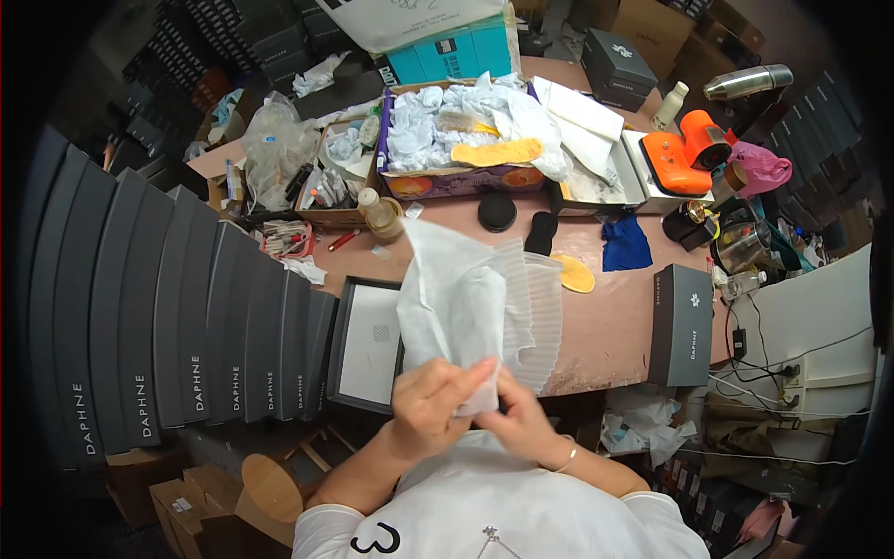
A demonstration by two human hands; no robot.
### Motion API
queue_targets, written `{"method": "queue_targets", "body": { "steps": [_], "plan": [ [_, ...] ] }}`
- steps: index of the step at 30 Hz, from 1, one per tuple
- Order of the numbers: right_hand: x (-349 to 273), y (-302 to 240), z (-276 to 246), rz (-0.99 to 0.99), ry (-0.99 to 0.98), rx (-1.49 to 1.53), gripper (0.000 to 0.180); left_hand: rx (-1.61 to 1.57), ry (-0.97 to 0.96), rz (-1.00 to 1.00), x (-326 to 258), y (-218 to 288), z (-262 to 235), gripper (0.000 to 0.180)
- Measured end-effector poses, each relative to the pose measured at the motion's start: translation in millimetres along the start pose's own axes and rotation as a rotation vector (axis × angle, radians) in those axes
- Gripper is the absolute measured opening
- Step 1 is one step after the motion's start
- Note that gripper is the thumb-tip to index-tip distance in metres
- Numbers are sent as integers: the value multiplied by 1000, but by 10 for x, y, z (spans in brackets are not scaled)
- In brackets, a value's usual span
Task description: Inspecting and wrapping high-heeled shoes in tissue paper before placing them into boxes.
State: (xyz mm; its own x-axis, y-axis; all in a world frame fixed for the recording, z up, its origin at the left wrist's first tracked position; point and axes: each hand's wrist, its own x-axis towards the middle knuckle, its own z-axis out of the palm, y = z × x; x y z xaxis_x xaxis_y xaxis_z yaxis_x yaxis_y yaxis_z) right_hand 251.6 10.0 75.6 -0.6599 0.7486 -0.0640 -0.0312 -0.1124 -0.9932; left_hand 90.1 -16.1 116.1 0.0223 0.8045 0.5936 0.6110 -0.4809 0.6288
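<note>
While both hands, left hand (430, 402) and right hand (521, 416), pinch its lower end, fingers pressed together, the white fabric bag (456, 303) stands above the table (615, 326), long axis toward 12 o'clock, apparently hiding part of the open black box (365, 343) at 9 o'clock, yellow insole (575, 274) at 2.

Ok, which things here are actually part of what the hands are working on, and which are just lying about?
In hand:
- left hand and right hand, both gripping the white fabric bag
- ribbed white wrapping sheet behind it
- open dark box beside it

Lying about:
- blue cloth
- orange pair of shoes
- black round lid
- steel flask
- closed dark box
</note>
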Motion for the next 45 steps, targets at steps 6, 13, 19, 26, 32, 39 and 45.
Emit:
{"method": "queue_targets", "body": {
  "steps": [6, 13, 19, 26, 32, 39, 45],
  "plan": [
    [316, 94, 78, 107, 223, 1040, 8, 121, 154, -45, -397, -219, -81, 33],
    [398, 609, 484, -311, 135, -315, 5, 23, 257, -75, -444, -141, 43, 22],
    [650, 513, 308, -384, -97, -700, 36, 12, 213, -135, -799, -272, 50, 17],
    [766, -433, 259, -622, 25, -1049, 31, -474, 771, -613, -962, -633, -364, 21],
    [741, -431, 113, -762, 320, -1062, 32, -330, 708, -567, -1135, -400, -405, 19],
    [1110, -130, 316, -73, -238, -287, 25, -391, 282, -568, -1747, -530, -704, 25],
    [936, -401, 815, -445, -495, -322, 22, -1362, 456, -1098, -2024, -526, -817, 72]
  ]
}}
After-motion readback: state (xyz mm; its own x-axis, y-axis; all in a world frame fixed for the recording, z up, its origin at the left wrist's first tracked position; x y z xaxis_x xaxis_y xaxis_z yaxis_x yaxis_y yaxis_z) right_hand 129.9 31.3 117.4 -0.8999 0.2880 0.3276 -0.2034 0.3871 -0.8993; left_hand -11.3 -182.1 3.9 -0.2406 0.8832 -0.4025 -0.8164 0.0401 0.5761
